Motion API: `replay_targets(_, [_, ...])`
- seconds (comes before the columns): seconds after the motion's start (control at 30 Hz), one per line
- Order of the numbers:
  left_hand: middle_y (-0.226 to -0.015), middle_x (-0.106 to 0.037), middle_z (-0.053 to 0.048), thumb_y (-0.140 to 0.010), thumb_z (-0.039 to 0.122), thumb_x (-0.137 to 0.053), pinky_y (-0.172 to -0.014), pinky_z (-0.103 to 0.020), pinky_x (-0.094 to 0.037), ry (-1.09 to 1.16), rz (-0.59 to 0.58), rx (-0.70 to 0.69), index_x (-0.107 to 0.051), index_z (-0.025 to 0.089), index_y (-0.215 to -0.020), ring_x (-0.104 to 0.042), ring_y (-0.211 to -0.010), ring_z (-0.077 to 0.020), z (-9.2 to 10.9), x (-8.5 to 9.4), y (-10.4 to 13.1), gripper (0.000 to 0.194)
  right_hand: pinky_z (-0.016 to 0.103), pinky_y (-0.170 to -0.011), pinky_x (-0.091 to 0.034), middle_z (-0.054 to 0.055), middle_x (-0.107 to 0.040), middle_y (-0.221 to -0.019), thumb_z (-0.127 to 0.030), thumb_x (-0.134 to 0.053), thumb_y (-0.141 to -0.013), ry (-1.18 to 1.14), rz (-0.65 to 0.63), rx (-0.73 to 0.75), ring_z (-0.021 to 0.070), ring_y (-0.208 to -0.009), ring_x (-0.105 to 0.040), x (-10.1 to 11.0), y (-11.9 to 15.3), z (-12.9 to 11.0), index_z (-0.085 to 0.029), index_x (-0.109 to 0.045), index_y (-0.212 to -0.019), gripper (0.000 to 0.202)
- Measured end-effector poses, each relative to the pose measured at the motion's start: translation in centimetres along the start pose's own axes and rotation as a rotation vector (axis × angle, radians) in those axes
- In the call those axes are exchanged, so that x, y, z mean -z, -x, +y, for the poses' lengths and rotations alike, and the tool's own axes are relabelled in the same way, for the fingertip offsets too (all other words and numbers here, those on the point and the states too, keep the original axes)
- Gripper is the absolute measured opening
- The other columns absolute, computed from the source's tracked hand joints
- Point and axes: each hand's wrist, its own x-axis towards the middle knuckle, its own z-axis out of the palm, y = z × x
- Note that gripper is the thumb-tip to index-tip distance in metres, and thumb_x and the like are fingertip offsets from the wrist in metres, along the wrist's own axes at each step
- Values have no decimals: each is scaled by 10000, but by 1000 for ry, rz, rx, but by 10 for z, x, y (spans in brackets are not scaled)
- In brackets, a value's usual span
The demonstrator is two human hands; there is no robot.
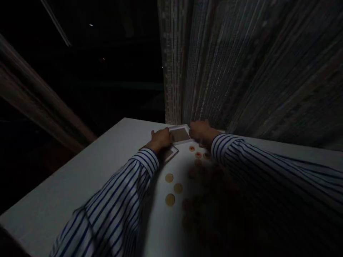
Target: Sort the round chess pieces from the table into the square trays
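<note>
A shallow tray with a pale rim and a grey-brown inside [180, 134] lies near the far edge of the white table. My left hand [162, 138] has its fingers closed on the tray's left side, and my right hand [199, 129] is closed at its right side. Under my left wrist a second pale-rimmed piece [170, 154] shows in part. Another framed piece is mostly hidden beneath my right wrist. Small round discs lie nearer to me, among them a yellow one [178, 188] and a reddish one [198, 155].
The white table [107, 153] reaches to the left and right. Hanging string-like curtains [209, 64] stand behind its far edge, with another curtain [40, 92] at the left. Deep shadow covers the near right of the table, where more discs show dimly.
</note>
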Motion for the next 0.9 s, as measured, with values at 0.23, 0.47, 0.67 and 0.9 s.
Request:
replay_targets(0.23, [-1058,-634,-178,-830,289,-341,-920,-529,-320,33,24,-17,-540,133,-1072,-570,-1013,-309,9,5,3,350,453,-896,-296,168,-630,-1057,-243,-541,-738,-22,1,-12,267,-1006,-567,1,2,-2,-154,-602,-1082,361])
replay_targets(0.47, [-1086,-627,-169,-842,293,-339,-853,-397,-410,129,129,14,-505,124,-1155,-571,-1023,-287,-3,10,-4,392,431,-825,-400,186,-634,-1040,-252,-502,-741,-93,77,-9,289,-973,-584,13,-2,0,-126,-618,-1054,357])
replay_targets(0.67, [-1145,-601,-153,-826,258,-377,-851,-297,-417,240,242,12,-532,106,-1150,-562,-1047,-235,-16,16,-12,390,379,-786,-442,170,-645,-1028,-276,-490,-741,-150,177,8,283,-964,-591,19,-10,0,-133,-626,-1045,363])
replay_targets(0.9, [-1139,-607,-138,-805,214,-399,-873,-286,-409,321,365,11,-553,92,-1139,-559,-1047,-219,-28,27,-21,387,309,-691,-467,152,-657,-1007,-292,-489,-740,-214,250,34,254,-897,-616,27,-20,-2,-134,-637,-1032,364])
